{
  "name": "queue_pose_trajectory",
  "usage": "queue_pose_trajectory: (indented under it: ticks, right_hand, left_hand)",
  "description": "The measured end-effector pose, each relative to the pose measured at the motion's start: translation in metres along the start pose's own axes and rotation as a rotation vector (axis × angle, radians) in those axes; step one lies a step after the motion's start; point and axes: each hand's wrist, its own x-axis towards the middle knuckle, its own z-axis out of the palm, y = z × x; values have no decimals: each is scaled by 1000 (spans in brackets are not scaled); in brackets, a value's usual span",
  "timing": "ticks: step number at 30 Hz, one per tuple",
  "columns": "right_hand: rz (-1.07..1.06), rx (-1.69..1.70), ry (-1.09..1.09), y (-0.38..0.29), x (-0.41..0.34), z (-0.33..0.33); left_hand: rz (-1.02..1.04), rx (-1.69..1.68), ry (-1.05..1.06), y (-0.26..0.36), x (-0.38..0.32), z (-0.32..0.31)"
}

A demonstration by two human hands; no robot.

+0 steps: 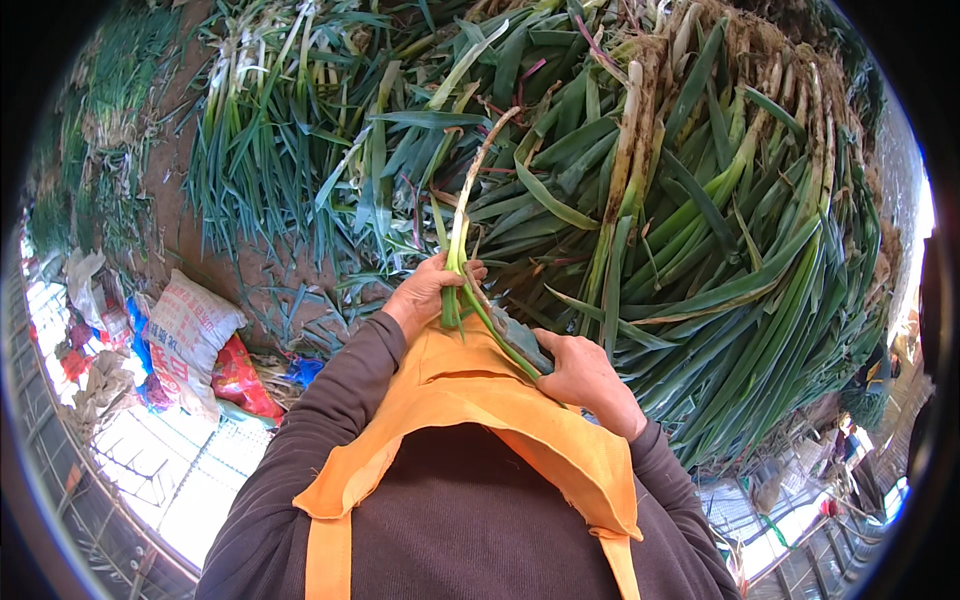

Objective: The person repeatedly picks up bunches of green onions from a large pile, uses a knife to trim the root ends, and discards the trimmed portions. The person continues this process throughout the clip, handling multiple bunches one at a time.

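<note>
A single green onion stalk [463, 214] with a pale, soil-marked lower stem lies in my left hand [431, 291], whose fingers close around its green part just above my orange apron [480, 360]. The pale end points away from me. My right hand [589, 379] pinches the long green leaves [517, 352] of the stalk between thumb and fingers, to the right of the apron's bib. Beyond both hands lies a large heap of untrimmed green onions [720, 225] with brown roots and soiled stems.
Paler, cleaner-looking green onions [255, 142] lie at the upper left on bare soil, with more bundles [120, 112] at the far left. Loose leaf scraps [300, 307] litter the ground. A white woven sack [191, 330] bearing writing and a red bag [240, 379] sit at the left.
</note>
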Motion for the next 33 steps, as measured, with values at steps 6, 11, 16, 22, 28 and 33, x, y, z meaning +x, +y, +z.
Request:
queue_pose_trajectory:
  ticks: [6, 11, 16, 22, 28, 33]
  right_hand:
    - [-23, -95, 119, 10, 30, 7]
    - [-17, -95, 195, 24, 65, 8]
    - [6, -82, 239, 23, 86, 1]
    - [42, -134, 355, 27, 127, -3]
    - [137, -120, 356, 33, 154, -13]
    - [181, -109, 350, 32, 168, -23]
  left_hand:
    - [-45, 68, -22, 2, 1, 9]
    - [-59, 104, 34, -6, 5, 13]
    - [-69, 142, 86, -4, 3, 25]
    - [-78, 140, 69, -4, 0, 33]
    - [-62, 192, -6, -14, 5, 27]
    - [-65, 164, 9, -18, 7, 28]
